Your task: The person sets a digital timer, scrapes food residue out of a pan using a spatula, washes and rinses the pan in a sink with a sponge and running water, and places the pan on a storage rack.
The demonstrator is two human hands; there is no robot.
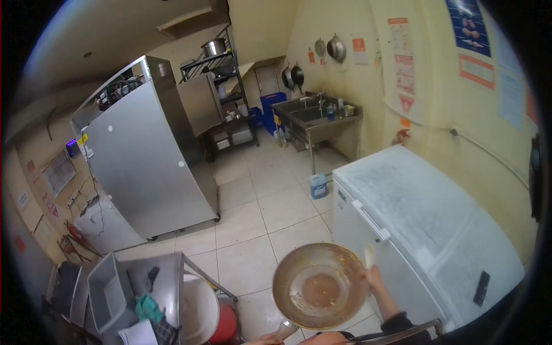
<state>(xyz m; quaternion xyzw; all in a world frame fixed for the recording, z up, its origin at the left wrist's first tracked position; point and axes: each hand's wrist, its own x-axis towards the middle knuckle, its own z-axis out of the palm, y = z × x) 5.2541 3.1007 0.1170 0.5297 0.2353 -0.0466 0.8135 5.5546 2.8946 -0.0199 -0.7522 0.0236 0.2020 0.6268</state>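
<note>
A wide, deep wok point(319, 286) with brown and yellowish residue inside is held up in front of me, tilted so its inside faces me. At the bottom edge of the view, my left hand point(267, 340) is closed around the end of its metal handle point(286, 329), and is partly cut off. My right hand point(374, 278) is at the wok's right rim, fingers closed on a cream-coloured, flat-ended utensil point(370, 256) that points upward. Whether these fingers also grip the rim is hidden.
A white chest freezer point(414, 201) with a black phone-like object point(482, 288) stands right. At left are a steel table point(164, 276), a grey tub point(109, 293) and a red bucket point(226, 322). Farther back are a tall steel fridge point(138, 167), a sink point(307, 114) and a blue jug point(318, 187).
</note>
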